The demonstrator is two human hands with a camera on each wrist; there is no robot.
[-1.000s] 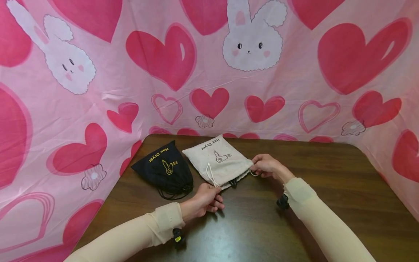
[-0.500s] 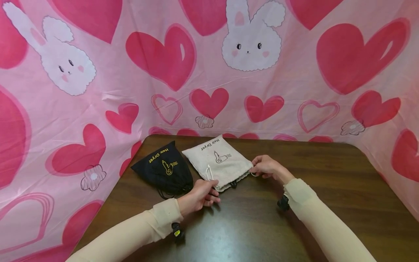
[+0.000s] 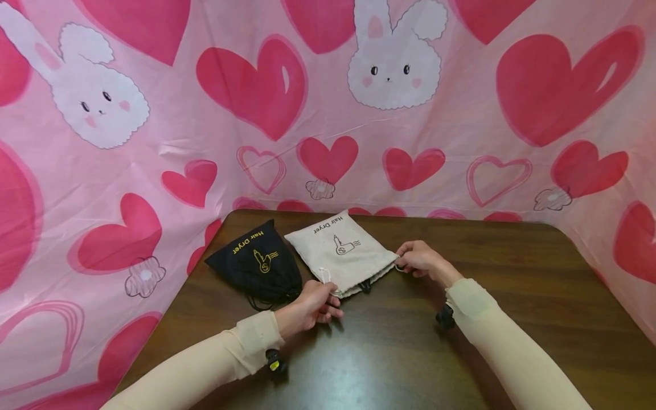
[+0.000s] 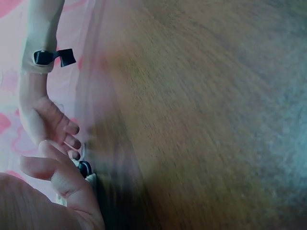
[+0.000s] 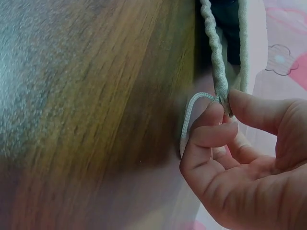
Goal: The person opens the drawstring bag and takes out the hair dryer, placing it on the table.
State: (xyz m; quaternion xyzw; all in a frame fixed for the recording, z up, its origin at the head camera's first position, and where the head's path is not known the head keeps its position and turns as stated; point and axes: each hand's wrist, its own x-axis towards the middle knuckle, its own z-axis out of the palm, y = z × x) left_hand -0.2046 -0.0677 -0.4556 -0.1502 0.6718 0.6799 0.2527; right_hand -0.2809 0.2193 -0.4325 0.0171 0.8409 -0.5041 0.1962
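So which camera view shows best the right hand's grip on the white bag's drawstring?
The right wrist view: close up, the right hand pinches the white bag where the drawstring loops out. The head view shows that hand small at the bag. The left wrist view is blurred, showing only the hand.

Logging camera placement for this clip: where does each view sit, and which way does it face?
Head: above, facing forward and down at the table; both sleeved arms, left hand and right hand at the cream bag.
Left wrist: blurred, across the tabletop; thumb, opposite hand.
Right wrist: close on fingers pinching the cord.
All views share the bag's mouth.
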